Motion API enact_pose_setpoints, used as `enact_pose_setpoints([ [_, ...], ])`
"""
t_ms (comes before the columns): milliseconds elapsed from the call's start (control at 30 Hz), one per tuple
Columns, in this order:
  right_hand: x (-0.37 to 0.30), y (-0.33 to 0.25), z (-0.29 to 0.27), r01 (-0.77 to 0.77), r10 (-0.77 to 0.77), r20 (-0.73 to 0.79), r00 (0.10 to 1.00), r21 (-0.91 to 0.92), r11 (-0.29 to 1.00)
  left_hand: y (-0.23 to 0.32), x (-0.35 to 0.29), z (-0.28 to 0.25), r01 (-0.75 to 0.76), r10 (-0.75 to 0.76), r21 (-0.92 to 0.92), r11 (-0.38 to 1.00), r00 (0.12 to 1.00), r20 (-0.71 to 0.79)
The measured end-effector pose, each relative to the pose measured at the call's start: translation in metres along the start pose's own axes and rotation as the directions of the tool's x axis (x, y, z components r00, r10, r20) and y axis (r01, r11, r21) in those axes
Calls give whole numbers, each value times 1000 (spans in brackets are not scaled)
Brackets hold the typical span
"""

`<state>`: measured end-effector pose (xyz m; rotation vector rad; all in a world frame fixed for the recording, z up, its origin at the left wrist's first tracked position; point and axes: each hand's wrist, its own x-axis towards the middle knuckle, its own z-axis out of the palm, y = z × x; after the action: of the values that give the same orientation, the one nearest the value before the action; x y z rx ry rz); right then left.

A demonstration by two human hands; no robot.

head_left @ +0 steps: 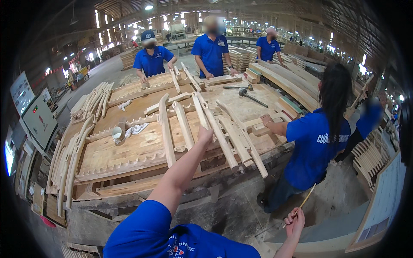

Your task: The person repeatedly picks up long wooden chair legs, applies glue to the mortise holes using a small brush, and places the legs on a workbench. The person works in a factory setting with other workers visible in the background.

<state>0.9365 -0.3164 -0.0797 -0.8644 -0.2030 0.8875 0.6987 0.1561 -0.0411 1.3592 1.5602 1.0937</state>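
My left arm reaches out over the workbench, and my left hand (pixel 205 135) is closed around the near end of a pale wooden bar (pixel 200 111). The grip itself is partly hidden by the back of my hand. More bars lie beside it, among them a long slotted one (pixel 220 139) just to the right and a curved one (pixel 166 131) to the left. Low at the right, away from the bench, my right hand (pixel 294 222) pinches a thin yellow stick (pixel 307 197), pencil or slim brush; I cannot tell which.
Scalloped wooden rails (pixel 124 165) lie on the bench with a cup of white liquid (pixel 116 133), a rag (pixel 137 130) and a black mallet (pixel 253 98). A co-worker (pixel 320 142) stands close at right, hand on wood; others stand across the bench. Bars (pixel 73 161) overhang its left end.
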Motion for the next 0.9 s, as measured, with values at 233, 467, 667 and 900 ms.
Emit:
enact_pose_setpoints([
  [233,32,13,21,-40,44,83,996,-43,998,-23,-15,-2,-63,65,281,958,998,4],
  [467,53,19,109,-118,162,260,952,-175,978,7,-49,-139,-774,825,371,513,564,36],
  [667,43,61,214,-87,202,351,914,-318,944,-56,-35,-445,-267,622,726,633,734,-273],
  [900,18,162,299,0,293,480,827,-522,853,-177,-122,-753,637,56,751,172,755,-653],
])
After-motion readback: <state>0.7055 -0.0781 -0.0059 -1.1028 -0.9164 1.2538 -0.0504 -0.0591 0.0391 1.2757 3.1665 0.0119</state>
